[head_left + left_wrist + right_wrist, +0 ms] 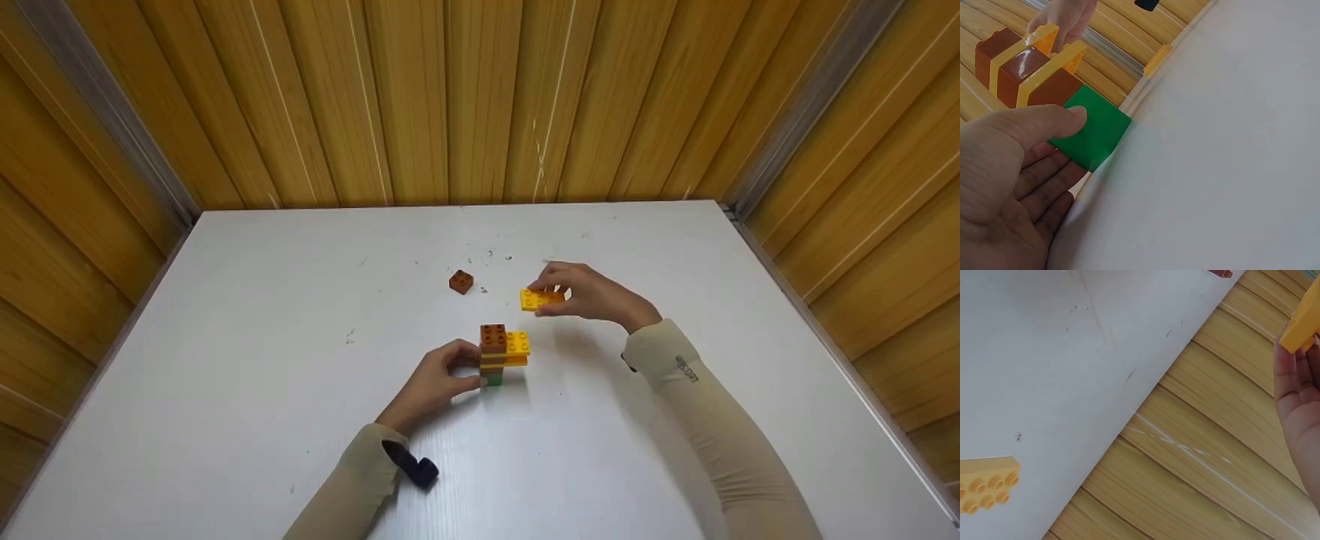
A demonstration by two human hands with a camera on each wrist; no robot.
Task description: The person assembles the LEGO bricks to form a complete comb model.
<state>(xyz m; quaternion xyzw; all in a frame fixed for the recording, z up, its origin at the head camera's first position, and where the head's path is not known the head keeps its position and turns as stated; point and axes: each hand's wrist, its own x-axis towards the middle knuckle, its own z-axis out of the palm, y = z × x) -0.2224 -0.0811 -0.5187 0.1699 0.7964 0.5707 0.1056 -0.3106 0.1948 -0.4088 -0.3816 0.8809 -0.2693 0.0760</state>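
Note:
Near the table's middle stands a small brick tower (pixel 493 337), green at the base with brown and yellow layers above. Its yellow pieces jut out to the right. My left hand (pixel 439 375) grips it low down; in the left wrist view the thumb presses the green brick (pixel 1098 129), with fingers on the far side. Above and right of the tower, my right hand (pixel 592 292) pinches a yellow building brick (pixel 531 300), studs up in the head view. The right wrist view catches this hand (pixel 1303 405) at its right edge, fingers on a yellow piece.
A loose brown brick (pixel 461 282) lies beyond the tower. The right wrist view shows a studded yellow brick (pixel 985 481) on the white table (pixel 1044 382). Ribbed wood-look walls (pixel 480 105) enclose the table's back and sides.

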